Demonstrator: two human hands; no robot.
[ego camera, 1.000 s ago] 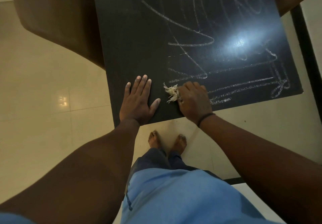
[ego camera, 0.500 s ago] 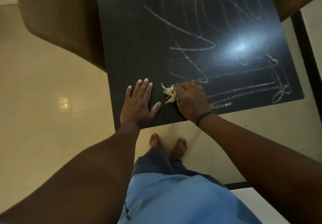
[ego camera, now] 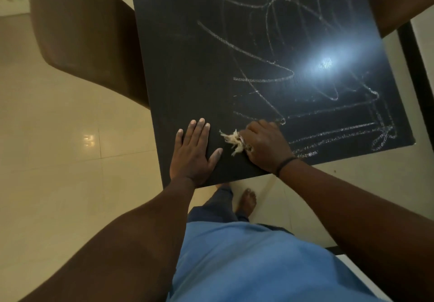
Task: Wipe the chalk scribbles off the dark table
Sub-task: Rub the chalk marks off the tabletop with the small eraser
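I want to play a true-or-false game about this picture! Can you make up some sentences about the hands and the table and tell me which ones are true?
1. The left hand lies flat on the dark table with its fingers straight. True.
2. The right hand holds a big blue sponge. False: it grips a small pale frayed rag.
3. The table is already wiped clean. False: chalk scribbles still cover much of the table's right and far part.
4. The right wrist wears a dark band. True.
5. The rag sits between the two hands. True.
6. The person wears shoes. False: the one foot in view is bare.
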